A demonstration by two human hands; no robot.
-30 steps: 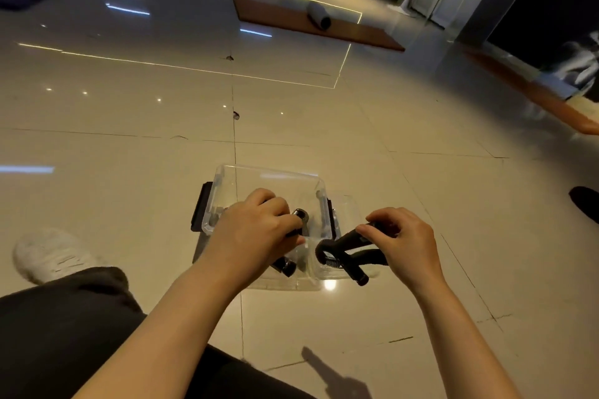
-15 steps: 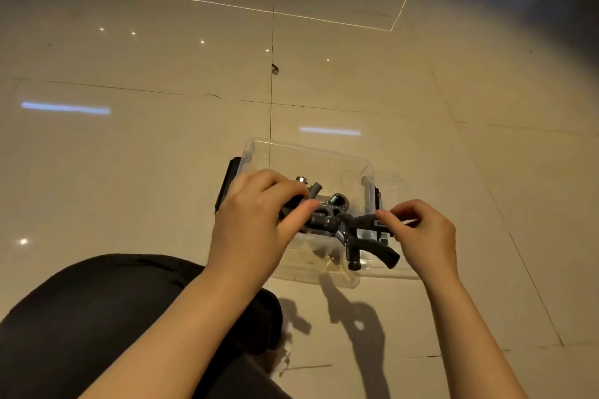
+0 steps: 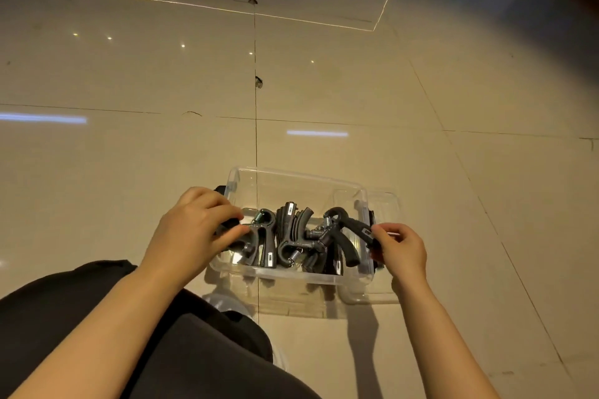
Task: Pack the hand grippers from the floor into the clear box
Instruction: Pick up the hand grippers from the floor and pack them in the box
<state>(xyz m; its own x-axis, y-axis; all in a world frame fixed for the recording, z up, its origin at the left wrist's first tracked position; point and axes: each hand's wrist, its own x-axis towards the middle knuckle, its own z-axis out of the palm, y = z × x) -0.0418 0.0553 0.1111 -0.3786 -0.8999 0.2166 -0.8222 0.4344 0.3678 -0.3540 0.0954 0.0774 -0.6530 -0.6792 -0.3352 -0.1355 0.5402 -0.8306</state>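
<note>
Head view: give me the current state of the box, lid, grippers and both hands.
clear box: open, on floor
lid: off, beside the box
hand grippers: inside the box
left hand: pinching the leftmost gripper
right hand: pinching the rightmost gripper

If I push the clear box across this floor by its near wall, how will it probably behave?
The clear box would probably slide easily, since the tiled floor looks glossy. It seems unlikely to tip: it is low and wide, with the hand grippers lying in its bottom. Its thin plastic wall may flex a little, and the loose grippers could shift and rattle.
</note>
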